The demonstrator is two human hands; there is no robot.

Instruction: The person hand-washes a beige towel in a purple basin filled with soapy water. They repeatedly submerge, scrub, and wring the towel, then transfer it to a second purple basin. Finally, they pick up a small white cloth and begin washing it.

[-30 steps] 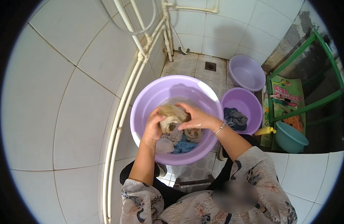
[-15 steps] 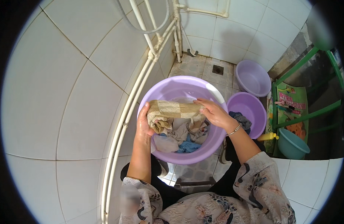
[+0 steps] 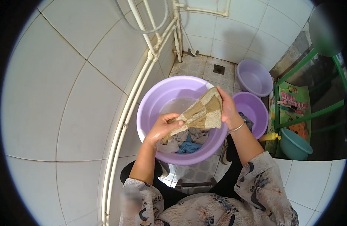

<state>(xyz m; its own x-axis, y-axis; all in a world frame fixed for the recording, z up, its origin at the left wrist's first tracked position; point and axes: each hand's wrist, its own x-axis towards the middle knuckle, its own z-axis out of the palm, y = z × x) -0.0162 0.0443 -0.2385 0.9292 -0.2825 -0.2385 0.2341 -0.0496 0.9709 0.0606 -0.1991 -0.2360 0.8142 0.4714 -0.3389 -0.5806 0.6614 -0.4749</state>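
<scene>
The left hand (image 3: pixel 164 128) grips the lower, bunched end of a tan checked cloth (image 3: pixel 199 113), fingers curled tight around it just above the near side of the big purple basin (image 3: pixel 151 109). The right hand (image 3: pixel 227 109) pinches the cloth's upper edge, thumb and fingers closed on the fabric near the basin's far right rim. The cloth runs slanted between the two hands, low at the left, high at the right, spread wider at the right end and gathered to a narrow wad at the left.

Both forearms rise from the lower edge, bare from patterned sleeves; the left wrist bends inward, the right forearm angles up with a thin bangle (image 3: pixel 237 127) at the wrist.

The cloth looks wet, with lighter and darker tan squares and a slightly ragged lower edge. It hangs over the basin, clear of the pile beneath.

Under it, in the basin, lie grey clothes (image 3: pixel 192 134) and a blue piece (image 3: pixel 186 145) in shallow water. Just right sits a smaller purple basin (image 3: pixel 252 109) with dark laundry, and beyond it a pale lilac one (image 3: pixel 254 77) on the tiled floor.
</scene>
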